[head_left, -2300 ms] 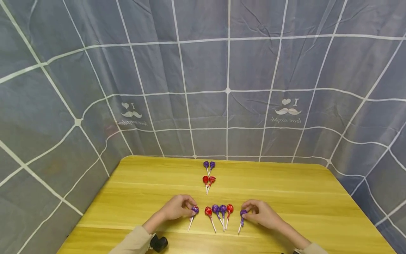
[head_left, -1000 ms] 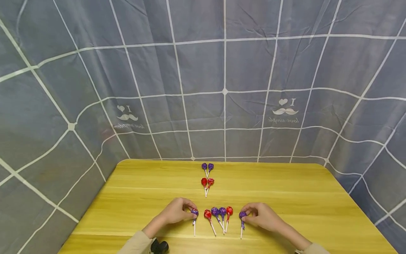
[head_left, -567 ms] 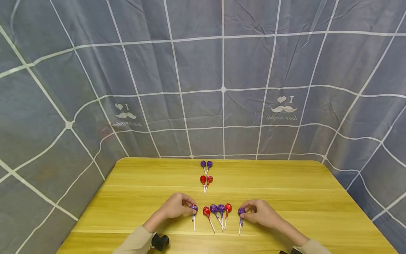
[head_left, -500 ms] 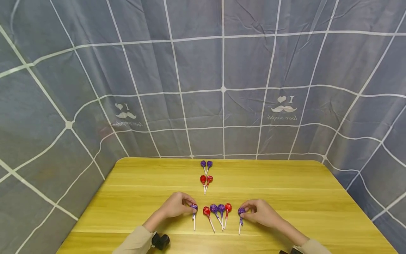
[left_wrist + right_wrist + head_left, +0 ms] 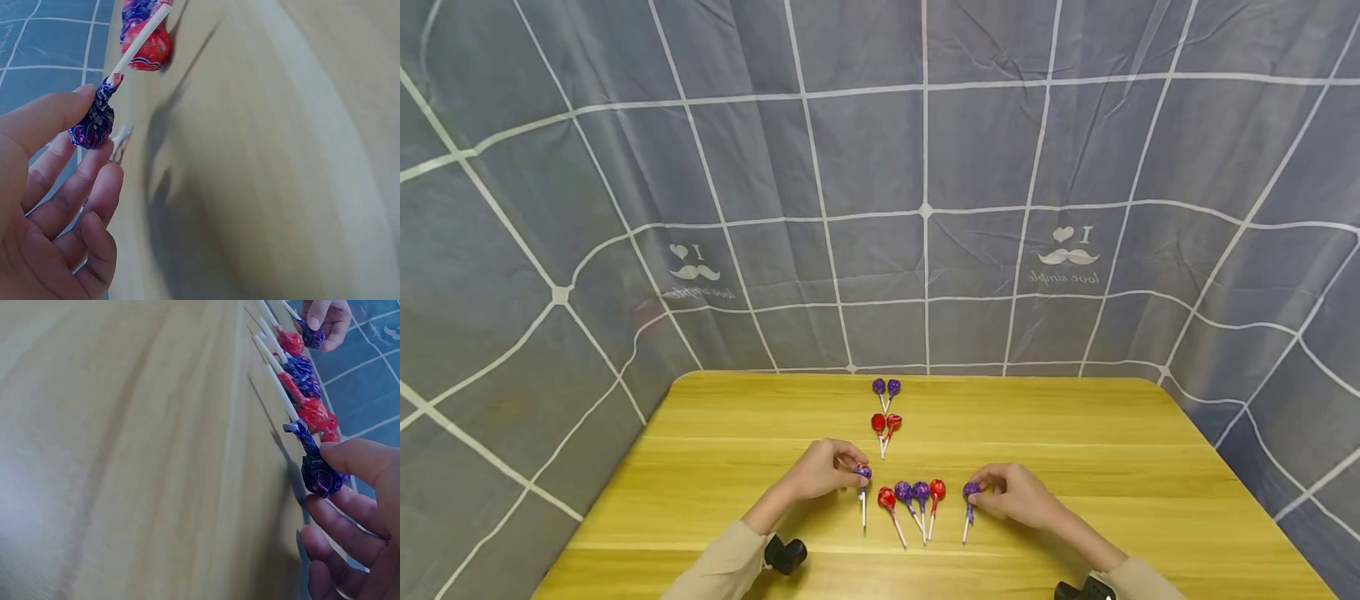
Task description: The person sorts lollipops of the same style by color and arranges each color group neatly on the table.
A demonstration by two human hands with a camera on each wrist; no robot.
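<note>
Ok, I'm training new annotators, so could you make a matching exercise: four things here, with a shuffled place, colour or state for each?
1. Left hand
2. Right hand
3. Back red pair
4. Curtain

A. Pinches the rightmost lollipop
B. Grey with white lines
C. Pinches the leftmost lollipop
D. Just in front of the back purple pair

Pairs: 1-C; 2-A; 3-D; 4-B
</note>
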